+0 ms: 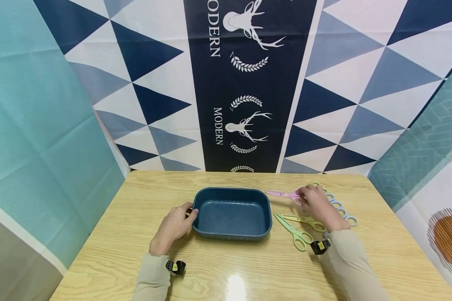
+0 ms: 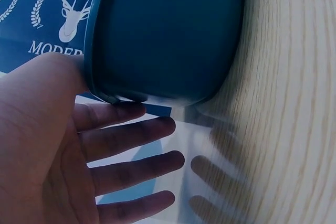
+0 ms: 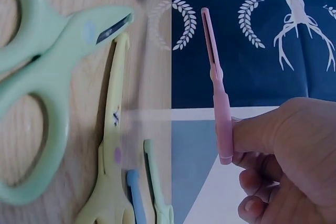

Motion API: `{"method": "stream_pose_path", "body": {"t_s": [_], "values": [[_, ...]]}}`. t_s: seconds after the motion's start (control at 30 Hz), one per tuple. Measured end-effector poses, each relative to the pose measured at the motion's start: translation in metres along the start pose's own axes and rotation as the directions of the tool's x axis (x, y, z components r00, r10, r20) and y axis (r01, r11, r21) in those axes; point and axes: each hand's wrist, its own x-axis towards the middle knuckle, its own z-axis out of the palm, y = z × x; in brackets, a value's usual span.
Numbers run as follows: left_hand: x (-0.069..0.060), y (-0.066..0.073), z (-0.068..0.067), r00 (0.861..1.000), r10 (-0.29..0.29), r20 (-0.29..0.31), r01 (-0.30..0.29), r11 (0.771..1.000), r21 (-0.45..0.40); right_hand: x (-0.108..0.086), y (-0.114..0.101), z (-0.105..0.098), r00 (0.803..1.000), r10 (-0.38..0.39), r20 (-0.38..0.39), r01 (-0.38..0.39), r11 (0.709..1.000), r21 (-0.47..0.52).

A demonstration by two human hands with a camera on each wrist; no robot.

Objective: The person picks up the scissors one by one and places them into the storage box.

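Note:
A dark blue rectangular plastic basin [image 1: 232, 212] stands on the table. At its left end my left hand [image 1: 176, 222] holds the rim, thumb over the edge; the left wrist view shows the index finger [image 2: 113, 113] against the outer wall and the other fingers spread apart. To the right of the basin, my right hand [image 1: 318, 205] pinches pink scissors [image 1: 284, 194] by the handle. Their blades are together and point left toward the basin; the right wrist view shows the scissors [image 3: 222, 124] edge-on, raised above the table. Green scissors [image 1: 294, 231] and yellow scissors [image 1: 304, 220] lie below this hand.
Several more scissors with blue handles [image 1: 340, 209] and a yellow-green handle [image 1: 316, 184] lie beyond the right hand, partly hidden by it. The wooden table [image 1: 218, 267] meets a patterned cloth backdrop [image 1: 245, 92] at its far edge.

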Motion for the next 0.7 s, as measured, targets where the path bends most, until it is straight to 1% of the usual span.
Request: {"method": "stream_pose_path", "body": {"t_s": [0.2, 0.3, 0.5, 0.7], "values": [[0.0, -0.001, 0.0, 1.0, 0.001, -0.007, -0.001, 1.0, 0.006, 0.004, -0.004, 0.003, 1.0, -0.013, -0.024, 0.013, 1.0, -0.006], [0.001, -0.001, 0.0, 1.0, 0.003, -0.006, -0.003, 1.0, 0.011, 0.005, -0.006, 0.005, 0.999, -0.006, -0.031, 0.005, 1.0, -0.008], [0.001, 0.0, -0.001, 1.0, 0.003, -0.002, -0.003, 1.0, 0.015, 0.009, -0.012, 0.002, 0.999, -0.003, -0.054, 0.003, 1.0, 0.008], [0.0, 0.0, -0.002, 1.0, 0.007, -0.005, -0.007, 1.0, 0.013, 0.013, -0.016, -0.003, 0.999, 0.009, -0.038, -0.009, 1.0, 0.014]]}}
